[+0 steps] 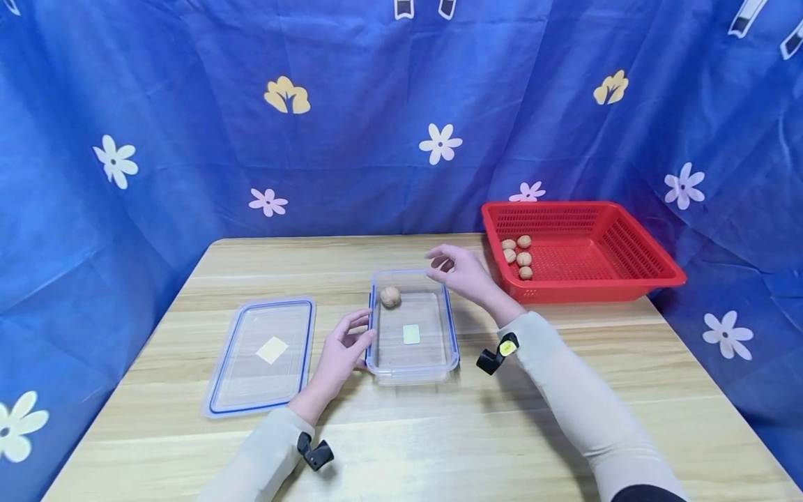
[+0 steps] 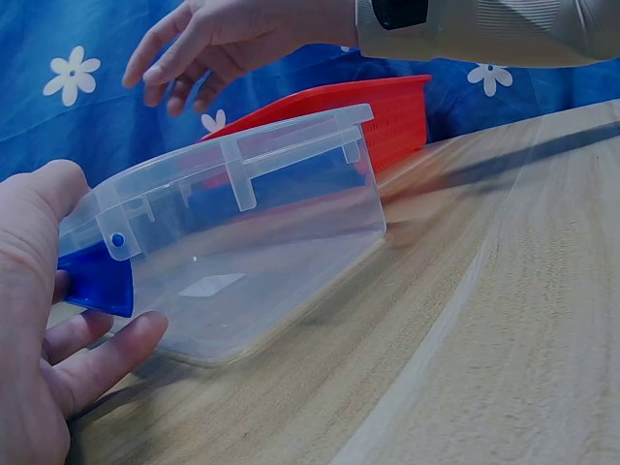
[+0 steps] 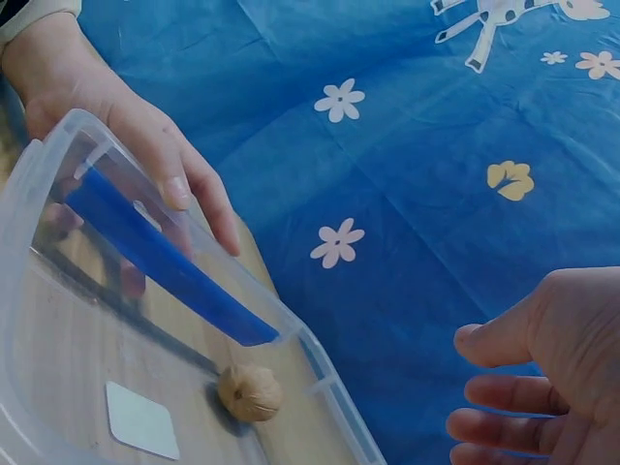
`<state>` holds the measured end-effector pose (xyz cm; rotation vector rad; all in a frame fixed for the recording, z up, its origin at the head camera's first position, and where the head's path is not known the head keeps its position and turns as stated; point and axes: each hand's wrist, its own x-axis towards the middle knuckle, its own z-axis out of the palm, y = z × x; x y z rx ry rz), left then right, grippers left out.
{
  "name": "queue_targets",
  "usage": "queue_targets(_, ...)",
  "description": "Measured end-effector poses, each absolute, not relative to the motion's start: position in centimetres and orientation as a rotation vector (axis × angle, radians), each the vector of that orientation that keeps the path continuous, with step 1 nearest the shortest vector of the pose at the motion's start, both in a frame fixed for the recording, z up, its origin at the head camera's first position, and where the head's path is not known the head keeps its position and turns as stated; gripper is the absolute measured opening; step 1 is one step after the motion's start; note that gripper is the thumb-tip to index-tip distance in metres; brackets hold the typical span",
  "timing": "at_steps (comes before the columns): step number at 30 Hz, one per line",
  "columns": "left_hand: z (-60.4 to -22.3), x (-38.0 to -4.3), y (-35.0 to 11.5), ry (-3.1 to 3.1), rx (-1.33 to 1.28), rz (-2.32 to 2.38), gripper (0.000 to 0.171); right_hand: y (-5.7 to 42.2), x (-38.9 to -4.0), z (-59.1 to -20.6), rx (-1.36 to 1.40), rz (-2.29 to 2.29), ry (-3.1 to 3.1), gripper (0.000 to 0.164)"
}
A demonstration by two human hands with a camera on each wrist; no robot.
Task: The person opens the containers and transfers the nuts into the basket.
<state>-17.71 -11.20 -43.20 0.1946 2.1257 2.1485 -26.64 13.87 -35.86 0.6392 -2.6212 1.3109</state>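
Note:
A clear plastic food box (image 1: 414,362) with blue side latches stands on the table, lidless. One walnut (image 1: 390,297) lies inside at its far left, also seen through the clear wall in the right wrist view. My left hand (image 1: 339,352) rests against the box's left side, its fairly straight fingers spread about the blue latch (image 2: 100,279). Above the far right corner of the box hovers my right hand (image 1: 464,273), fingers loosely bent with nothing between them. In the right wrist view its thumb and fingers (image 3: 509,392) stand apart.
At the back right stands a red plastic basket (image 1: 602,284) with several walnuts (image 1: 523,259) along its left side. The box's clear lid (image 1: 251,383), with a blue seal and a pale square label, lies left of the box. A blue curtain (image 1: 351,139) hangs behind the table.

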Motion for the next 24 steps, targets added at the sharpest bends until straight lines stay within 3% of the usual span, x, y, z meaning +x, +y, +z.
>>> queue_targets(24, -44.0, -18.2, -11.3, 2.105, 0.197, 2.169, 0.046, 9.7, -28.0, -38.0, 0.7, 1.294, -2.807, 0.032)
